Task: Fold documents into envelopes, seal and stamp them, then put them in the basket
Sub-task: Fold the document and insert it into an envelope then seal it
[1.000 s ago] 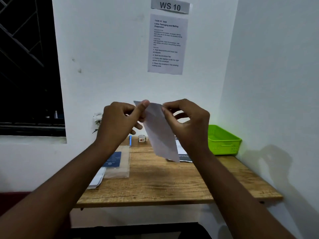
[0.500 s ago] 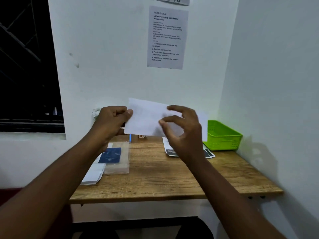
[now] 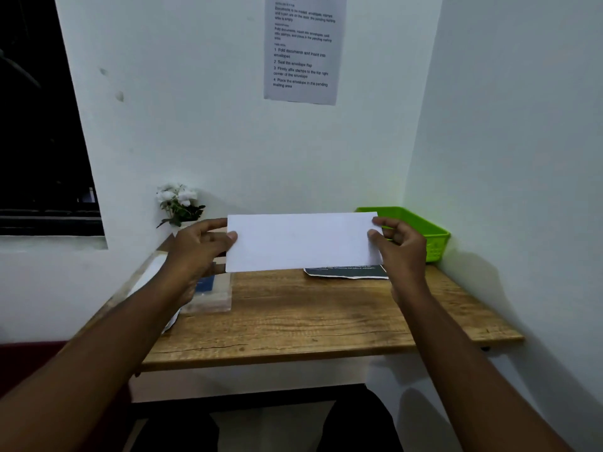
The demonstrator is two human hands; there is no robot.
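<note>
White walls enclose a corner wooden desk [image 3: 293, 321]. Above it, a plain white rectangular envelope [image 3: 301, 242] is held level and clear of the surface. Left hand [image 3: 199, 252] pinches its left edge, thumb on the front face; right hand [image 3: 399, 247] pinches its right edge likewise. Green plastic basket [image 3: 427, 233] sits in the far right corner. Printed documents [image 3: 346, 272] lie beneath the envelope.

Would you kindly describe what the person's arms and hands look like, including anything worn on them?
Both forearms are bare as far as the view shows, with no sleeves in sight. The left hand and right hand wear no gloves, and no rings, watch or bracelets are visible.
</note>
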